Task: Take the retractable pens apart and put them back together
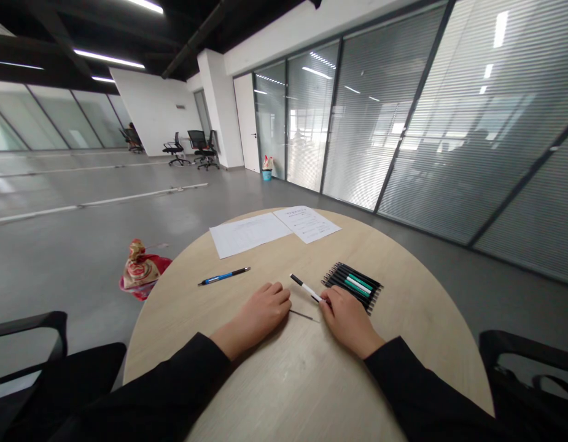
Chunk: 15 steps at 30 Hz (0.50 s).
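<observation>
My left hand (268, 307) rests low over the table with its fingers curled round one end of a thin pen refill (303, 315). The refill's pale tip points right, towards my other hand. Pinched in my right hand (346, 316) is a white pen barrel (309, 291) with a black end, slanting up and left. Part of the barrel is hidden by the fingers. Just beyond my right hand lies a row of black pens (343, 274), side by side, some with green or white sections. A blue and black pen (225, 276) lies apart, beyond my left hand.
Two printed sheets (251, 233) lie at the far side of the round wooden table (284, 393). Black chairs (48, 325) stand at both sides. A red and beige bag (143, 270) is beyond the table's left edge. Glass partitions run along the right.
</observation>
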Motion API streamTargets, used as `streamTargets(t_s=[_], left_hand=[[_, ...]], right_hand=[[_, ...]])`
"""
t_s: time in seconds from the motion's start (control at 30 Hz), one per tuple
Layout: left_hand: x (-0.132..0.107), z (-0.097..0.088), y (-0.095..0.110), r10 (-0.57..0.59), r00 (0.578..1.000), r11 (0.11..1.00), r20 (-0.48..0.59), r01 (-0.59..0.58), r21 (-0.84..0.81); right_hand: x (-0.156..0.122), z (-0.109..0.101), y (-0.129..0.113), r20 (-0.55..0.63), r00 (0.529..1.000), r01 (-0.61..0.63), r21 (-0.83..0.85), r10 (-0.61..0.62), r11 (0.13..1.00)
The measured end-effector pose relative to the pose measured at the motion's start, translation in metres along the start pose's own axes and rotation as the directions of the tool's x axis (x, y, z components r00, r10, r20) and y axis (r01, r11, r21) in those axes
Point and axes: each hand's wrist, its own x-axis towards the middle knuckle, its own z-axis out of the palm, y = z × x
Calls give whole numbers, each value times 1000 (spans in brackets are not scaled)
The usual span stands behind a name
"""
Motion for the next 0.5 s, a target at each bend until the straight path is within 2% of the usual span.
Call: streamTargets(t_s=[0.2,0.3,0.4,0.5], left_hand=[[0,3,4,4,1000,999,5,-4,39],[0,-1,3,-10,1000,1000,6,10,24],[-2,-11,-3,-85,996,996,-15,84,-37],[-7,-20,-13,-209,976,973,-69,200,-117]], right_hand=[[3,1,5,-15,1000,-22,45,22,999],[5,0,8,-19,999,-38,83,39,996],[6,-2,12,-21,998,-63,138,66,988],[7,-4,15,-9,995,-98,191,102,977]])
